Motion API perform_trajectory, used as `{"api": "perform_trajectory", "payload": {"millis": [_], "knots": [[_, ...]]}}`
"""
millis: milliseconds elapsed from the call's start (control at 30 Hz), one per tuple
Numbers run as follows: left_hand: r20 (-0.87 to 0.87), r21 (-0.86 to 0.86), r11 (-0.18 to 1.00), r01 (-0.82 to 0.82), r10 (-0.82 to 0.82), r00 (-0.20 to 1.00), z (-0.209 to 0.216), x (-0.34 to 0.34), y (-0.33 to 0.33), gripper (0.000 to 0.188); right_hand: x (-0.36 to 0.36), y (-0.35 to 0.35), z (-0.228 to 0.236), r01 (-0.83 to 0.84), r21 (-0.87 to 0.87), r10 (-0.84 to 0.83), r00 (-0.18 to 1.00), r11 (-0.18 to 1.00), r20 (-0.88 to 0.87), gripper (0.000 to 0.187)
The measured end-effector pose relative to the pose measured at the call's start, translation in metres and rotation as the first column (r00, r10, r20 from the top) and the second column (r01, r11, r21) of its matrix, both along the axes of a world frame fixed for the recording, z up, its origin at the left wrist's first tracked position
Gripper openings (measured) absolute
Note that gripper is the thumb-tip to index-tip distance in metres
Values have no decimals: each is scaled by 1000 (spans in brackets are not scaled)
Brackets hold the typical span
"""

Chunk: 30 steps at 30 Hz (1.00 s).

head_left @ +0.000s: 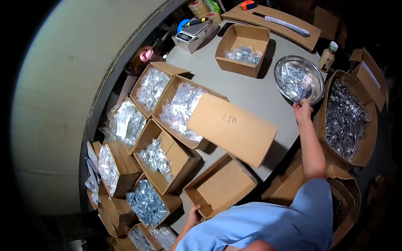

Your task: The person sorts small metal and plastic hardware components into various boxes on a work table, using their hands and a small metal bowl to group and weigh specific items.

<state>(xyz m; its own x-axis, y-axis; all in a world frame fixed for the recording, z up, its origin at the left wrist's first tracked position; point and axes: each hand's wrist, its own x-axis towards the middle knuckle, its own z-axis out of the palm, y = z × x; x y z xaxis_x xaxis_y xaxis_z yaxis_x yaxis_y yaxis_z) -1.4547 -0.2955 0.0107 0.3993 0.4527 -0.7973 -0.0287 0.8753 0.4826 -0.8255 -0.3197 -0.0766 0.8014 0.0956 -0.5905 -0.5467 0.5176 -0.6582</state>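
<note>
My left hand (194,216) grips the near left corner of an open cardboard box (228,184), its fingers partly hidden by the box wall; the bare brown bottom shows. My right arm reaches out to a round metal bowl (320,93) near the table's right edge. There my right hand (303,111) is closed at the bowl's near rim, fingertips next to the packets. Clear plastic packets (293,79) with shiny contents lie in the bowl. Between my hands, a cardboard flap (234,129) slants over the table beside a box of clear packets (182,106).
Several cardboard boxes of packets and metal parts (146,203) crowd the left side. A carton of dark metallic pieces (347,119) stands at right. Farther back are a small box (243,69), a digital scale (193,31), a bottle (327,57) and flat cardboard (272,21).
</note>
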Motion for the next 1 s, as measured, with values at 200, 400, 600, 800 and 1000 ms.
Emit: {"api": "perform_trajectory", "payload": {"millis": [200,400,600,800,1000], "knots": [[99,33,996,-81,77,992,-22,12,-11,56,-28,-36,9,-236,122,245,967,964,-69,33],[253,266,934,-238,170,952,-16,2,-11,59,-22,-69,18,-134,175,151,985,975,-86,37],[-35,386,922,-20,37,999,-56,-39,-25,52,-83,-130,95,-206,60,207,978,977,-15,40],[-5,405,914,40,-42,999,-53,-35,-7,54,-157,-195,200,-321,54,296,917,946,267,17],[109,337,932,134,-180,978,-19,4,21,81,-239,-243,278,-322,49,284,891,946,355,22]]}}
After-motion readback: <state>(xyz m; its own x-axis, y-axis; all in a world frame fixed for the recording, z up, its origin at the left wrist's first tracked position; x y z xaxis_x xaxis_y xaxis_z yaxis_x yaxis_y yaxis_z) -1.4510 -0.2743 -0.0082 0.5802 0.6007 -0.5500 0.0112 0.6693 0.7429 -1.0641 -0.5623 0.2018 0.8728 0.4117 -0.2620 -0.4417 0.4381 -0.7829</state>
